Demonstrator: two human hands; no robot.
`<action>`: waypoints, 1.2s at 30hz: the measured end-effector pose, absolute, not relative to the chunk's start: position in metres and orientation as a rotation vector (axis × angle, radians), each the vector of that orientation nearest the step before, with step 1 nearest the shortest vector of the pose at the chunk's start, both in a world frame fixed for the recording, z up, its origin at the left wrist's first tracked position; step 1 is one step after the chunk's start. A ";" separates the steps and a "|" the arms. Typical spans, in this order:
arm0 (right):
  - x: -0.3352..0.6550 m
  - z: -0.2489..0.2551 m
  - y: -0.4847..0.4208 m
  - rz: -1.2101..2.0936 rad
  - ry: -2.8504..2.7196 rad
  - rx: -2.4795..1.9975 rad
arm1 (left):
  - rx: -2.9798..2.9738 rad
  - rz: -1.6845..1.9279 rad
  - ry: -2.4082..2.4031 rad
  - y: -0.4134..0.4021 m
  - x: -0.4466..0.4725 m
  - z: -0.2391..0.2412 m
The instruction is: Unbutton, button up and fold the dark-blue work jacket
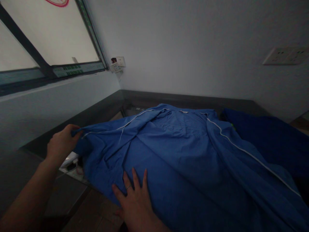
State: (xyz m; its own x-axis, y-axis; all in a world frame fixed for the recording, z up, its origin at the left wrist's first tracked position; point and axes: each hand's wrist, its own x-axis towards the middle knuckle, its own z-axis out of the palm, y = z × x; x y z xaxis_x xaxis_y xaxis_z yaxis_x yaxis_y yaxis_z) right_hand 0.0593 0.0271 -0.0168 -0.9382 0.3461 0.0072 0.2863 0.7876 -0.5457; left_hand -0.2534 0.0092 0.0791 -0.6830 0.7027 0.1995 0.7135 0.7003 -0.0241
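A blue jacket (173, 154) with thin white piping along its sleeves lies spread out in front of me. Its left sleeve reaches toward the left edge of the surface, and my left hand (64, 140) pinches the end of that sleeve. My right hand (137, 201) lies flat on the lower left part of the jacket, fingers spread, with a ring on one finger. The jacket's lower edge runs out of view at the bottom. The other sleeve stretches down to the right.
Darker blue cloth (267, 138) lies at the right. Behind the jacket, a dark ledge (193, 98) meets the wall. Sockets (287, 55) sit on the wall at right, and a plugged adapter (116, 67) near the window (72, 35). A white object (70, 159) shows under the sleeve.
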 end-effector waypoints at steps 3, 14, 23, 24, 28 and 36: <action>0.056 -0.018 0.026 0.873 -2.828 -0.476 | -1.190 -0.297 -2.687 0.015 -0.251 0.105; 0.139 0.023 0.061 1.223 -2.320 -0.829 | -2.462 -0.843 -2.090 0.054 -0.069 0.101; 0.209 0.008 0.097 1.211 -1.938 -1.194 | -3.171 -0.342 -1.711 0.026 0.025 0.054; 0.208 0.004 0.096 1.233 -1.929 -1.202 | -3.208 -0.322 -1.672 0.024 0.029 0.046; 0.199 -0.014 0.090 1.232 -1.967 -1.197 | -3.310 -0.309 -1.532 0.016 0.036 0.019; 0.206 -0.011 0.085 1.082 -2.197 -1.188 | -3.112 -0.718 -2.144 -0.015 -0.039 0.032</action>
